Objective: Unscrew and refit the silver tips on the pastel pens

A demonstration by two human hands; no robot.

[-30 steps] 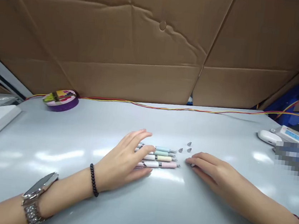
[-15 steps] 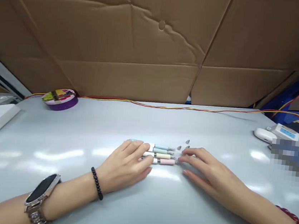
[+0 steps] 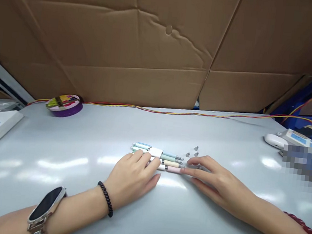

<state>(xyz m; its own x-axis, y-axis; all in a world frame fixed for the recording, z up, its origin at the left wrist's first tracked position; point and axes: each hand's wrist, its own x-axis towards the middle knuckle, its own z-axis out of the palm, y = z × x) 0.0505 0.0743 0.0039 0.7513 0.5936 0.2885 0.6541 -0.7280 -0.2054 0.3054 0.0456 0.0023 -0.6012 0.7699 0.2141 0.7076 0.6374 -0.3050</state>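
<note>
Your pink-grip pen (image 3: pixel 174 169) lies on the surface (image 3: pixel 161 215), the nearest to you of four, its long axis running left to right across your front and its tip end pointing toward your right hand (image 3: pixel 221 182). The index finger of that hand reaches this end, touching or all but touching it; its fingers are spread, the thumb apart, with nothing visibly pinched. Your left hand (image 3: pixel 133 178) covers the pen's rear part, fingers bent and close together; whether they grip or merely rest, I cannot tell. Just beyond the pink-grip pen, roughly parallel to it, lie the yellow-grip pen (image 3: pixel 171 164), green-grip pen (image 3: pixel 168 158) and blue-grip pen (image 3: pixel 170 154). Three metal cone tips (image 3: pixel 196 148) sit beyond its tip end, to the right.
</note>
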